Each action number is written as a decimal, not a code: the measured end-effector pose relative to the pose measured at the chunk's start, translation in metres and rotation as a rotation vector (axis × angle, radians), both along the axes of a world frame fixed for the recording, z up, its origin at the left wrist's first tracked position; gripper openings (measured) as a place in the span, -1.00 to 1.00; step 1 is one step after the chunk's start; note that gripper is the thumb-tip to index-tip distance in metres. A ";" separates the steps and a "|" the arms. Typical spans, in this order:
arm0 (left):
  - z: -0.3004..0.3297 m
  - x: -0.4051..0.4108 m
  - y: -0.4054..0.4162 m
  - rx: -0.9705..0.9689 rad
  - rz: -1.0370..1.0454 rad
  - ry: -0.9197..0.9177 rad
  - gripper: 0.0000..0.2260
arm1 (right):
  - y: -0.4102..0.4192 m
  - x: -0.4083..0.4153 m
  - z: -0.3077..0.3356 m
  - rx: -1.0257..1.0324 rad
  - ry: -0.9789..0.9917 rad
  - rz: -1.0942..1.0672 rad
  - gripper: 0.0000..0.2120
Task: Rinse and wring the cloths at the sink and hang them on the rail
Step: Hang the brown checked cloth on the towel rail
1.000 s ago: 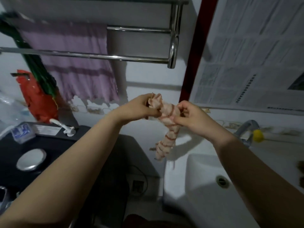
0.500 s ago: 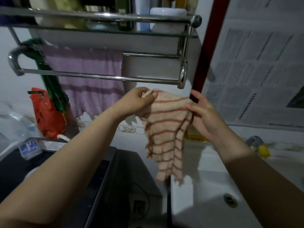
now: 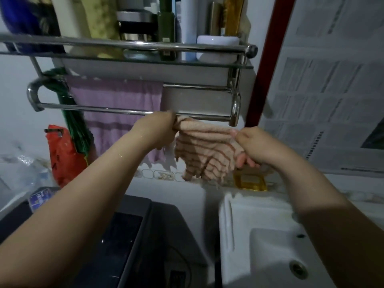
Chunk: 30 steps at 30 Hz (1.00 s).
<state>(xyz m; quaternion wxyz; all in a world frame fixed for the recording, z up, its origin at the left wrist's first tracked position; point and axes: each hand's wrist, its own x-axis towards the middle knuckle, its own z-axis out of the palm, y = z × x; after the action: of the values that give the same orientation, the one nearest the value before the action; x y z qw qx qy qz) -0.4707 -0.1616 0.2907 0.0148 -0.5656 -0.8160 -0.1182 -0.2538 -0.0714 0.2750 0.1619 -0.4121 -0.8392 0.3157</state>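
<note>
Striped cloth (image 3: 204,150) up just under the front rail (image 3: 116,110), right of the hung purple towel (image 3: 116,113), spread between both hands above the gap left of the sink (image 3: 234,225). Hanging step, apparently; next move likely calls for lifting the top edge over the bare stretch of rail and letting it drape evenly. Left hand (image 3: 160,128) fisted tight on the bunched left corner, touching or nearly touching the rail; right hand (image 3: 249,147) pinching the right edge, fingers curled behind the fabric.
</note>
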 end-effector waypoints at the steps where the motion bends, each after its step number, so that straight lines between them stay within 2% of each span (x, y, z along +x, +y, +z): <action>1: 0.004 0.000 -0.003 0.032 -0.017 -0.237 -0.92 | -0.003 -0.002 0.004 -0.157 0.195 0.000 -0.68; 3: 0.014 0.004 -0.010 0.130 -0.101 -0.875 -0.83 | -0.009 -0.006 0.010 -0.321 0.576 0.028 -0.79; 4: 0.018 0.006 -0.012 0.216 -0.150 -1.165 -0.78 | -0.010 -0.009 0.012 -0.295 0.717 0.062 -0.88; 5: 0.020 0.004 -0.011 0.342 -0.194 -1.366 -0.76 | -0.010 -0.013 0.014 -0.199 0.799 0.114 -0.97; 6: 0.020 0.002 -0.006 0.499 -0.241 -1.455 -0.75 | -0.011 -0.016 0.018 -0.057 0.817 0.179 -0.96; 7: 0.019 0.000 -0.001 0.656 -0.298 -1.436 -0.76 | -0.011 -0.020 0.022 0.098 0.787 0.245 -0.91; 8: 0.017 -0.003 0.004 0.787 -0.354 -1.312 -0.78 | -0.011 -0.026 0.026 0.250 0.726 0.292 -0.87; 9: 0.014 -0.006 0.008 0.879 -0.395 -1.073 -0.77 | -0.008 -0.032 0.029 0.418 0.631 0.314 -0.81; 10: 0.011 -0.009 0.011 0.905 -0.417 -0.760 -0.72 | -0.003 -0.039 0.032 0.615 0.501 0.306 -0.75; 12: 0.004 -0.019 0.018 0.771 -0.438 -0.194 -0.61 | 0.008 -0.055 0.034 0.967 0.204 0.221 -0.65; 13: 0.002 -0.024 0.020 0.670 -0.436 -0.033 -0.58 | 0.012 -0.062 0.032 1.073 0.082 0.186 -0.60; 14: 0.003 -0.028 0.023 0.591 -0.416 0.032 -0.57 | 0.013 -0.068 0.032 1.133 -0.011 0.179 -0.56; 16: 0.008 -0.033 0.030 0.501 -0.346 0.009 -0.59 | 0.014 -0.078 0.030 1.177 -0.139 0.198 -0.53; 17: 0.012 -0.034 0.035 0.456 -0.316 -0.001 -0.60 | 0.014 -0.082 0.032 1.137 -0.205 0.184 -0.54; 19: 0.022 -0.032 0.042 0.270 -0.280 -0.018 -0.61 | 0.018 -0.088 0.041 0.928 -0.386 0.102 -0.61; 22: 0.033 -0.038 0.050 -0.057 -0.194 -0.335 -0.74 | 0.023 -0.099 0.062 0.725 -0.614 0.101 -0.75; 24: 0.041 -0.048 0.056 -0.027 -0.057 -0.356 -0.75 | 0.024 -0.106 0.075 0.684 -0.582 0.065 -0.81; 26: 0.045 -0.055 0.060 0.077 0.060 -0.243 -0.73 | 0.029 -0.108 0.083 0.699 -0.484 -0.056 -0.87; 28: 0.045 -0.056 0.061 0.102 0.105 -0.163 -0.72 | 0.033 -0.102 0.082 0.713 -0.425 -0.175 -0.87; 30: 0.042 -0.058 0.062 0.145 0.119 -0.153 -0.75 | 0.041 -0.095 0.072 0.826 -0.415 -0.197 -0.86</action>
<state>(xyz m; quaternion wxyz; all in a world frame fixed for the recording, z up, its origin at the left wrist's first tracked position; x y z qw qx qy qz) -0.5291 -0.0999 0.3324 0.0004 -0.5028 -0.8362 -0.2188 -0.3486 -0.0306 0.3473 0.1701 -0.4455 -0.8660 -0.1504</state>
